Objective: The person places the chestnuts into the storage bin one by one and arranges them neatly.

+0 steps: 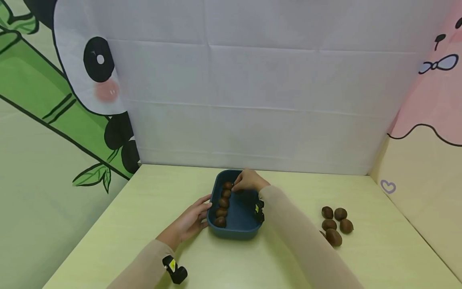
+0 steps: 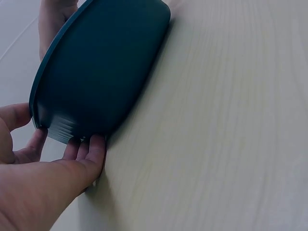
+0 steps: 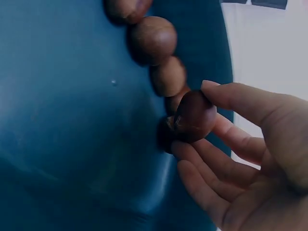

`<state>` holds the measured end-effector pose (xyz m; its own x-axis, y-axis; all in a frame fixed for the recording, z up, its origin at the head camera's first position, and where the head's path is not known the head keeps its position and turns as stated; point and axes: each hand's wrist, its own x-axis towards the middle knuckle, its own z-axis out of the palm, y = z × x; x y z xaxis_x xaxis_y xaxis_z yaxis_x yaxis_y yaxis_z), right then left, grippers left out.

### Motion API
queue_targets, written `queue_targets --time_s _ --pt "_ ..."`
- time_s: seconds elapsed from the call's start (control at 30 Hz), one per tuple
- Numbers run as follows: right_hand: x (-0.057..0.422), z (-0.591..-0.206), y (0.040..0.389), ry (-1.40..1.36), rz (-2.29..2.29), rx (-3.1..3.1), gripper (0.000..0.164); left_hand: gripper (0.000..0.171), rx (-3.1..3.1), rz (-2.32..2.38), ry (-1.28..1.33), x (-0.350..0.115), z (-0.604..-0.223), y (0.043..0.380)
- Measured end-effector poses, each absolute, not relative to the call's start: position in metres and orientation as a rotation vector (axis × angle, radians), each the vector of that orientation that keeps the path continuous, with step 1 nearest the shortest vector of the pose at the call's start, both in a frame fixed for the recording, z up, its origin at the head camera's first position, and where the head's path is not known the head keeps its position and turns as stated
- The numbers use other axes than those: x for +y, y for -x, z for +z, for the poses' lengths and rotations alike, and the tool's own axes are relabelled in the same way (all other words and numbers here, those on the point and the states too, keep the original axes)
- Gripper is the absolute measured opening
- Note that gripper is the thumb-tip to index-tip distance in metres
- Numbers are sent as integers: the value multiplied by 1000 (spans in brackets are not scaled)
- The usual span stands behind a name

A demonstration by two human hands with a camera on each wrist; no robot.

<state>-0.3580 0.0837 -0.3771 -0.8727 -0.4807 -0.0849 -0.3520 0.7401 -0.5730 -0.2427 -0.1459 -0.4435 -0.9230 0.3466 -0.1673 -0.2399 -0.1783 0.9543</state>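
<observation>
A dark blue, rounded rectangular container [image 1: 234, 233] stands on the table. Several brown chestnuts [image 1: 223, 202] form a row along its left inner wall. My right hand [image 1: 250, 180] is over the far end of that row. In the right wrist view, its thumb and fingers pinch a chestnut [image 3: 196, 118] close to the others, inside the container. My left hand [image 1: 191, 221] touches the container's left side from outside. The left wrist view has its fingers [image 2: 96, 147] spread against the outer wall, some close to the rim.
On the table's right side lies a loose group of chestnuts [image 1: 333, 237], partly hidden by the right sleeve. A white cloth backdrop [image 1: 252, 100] rises behind the pale wooden table [image 1: 173, 188]. Printed panels flank both sides.
</observation>
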Motion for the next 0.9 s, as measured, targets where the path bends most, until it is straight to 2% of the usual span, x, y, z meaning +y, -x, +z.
queue_targets --time_s 0.33,0.9 --pt "74 -394 355 449 -791 2759 20 62 1720 2148 -134 -145 -443 240" --pt "74 -385 353 492 -759 2766 21 62 1740 2149 -132 -145 -442 240"
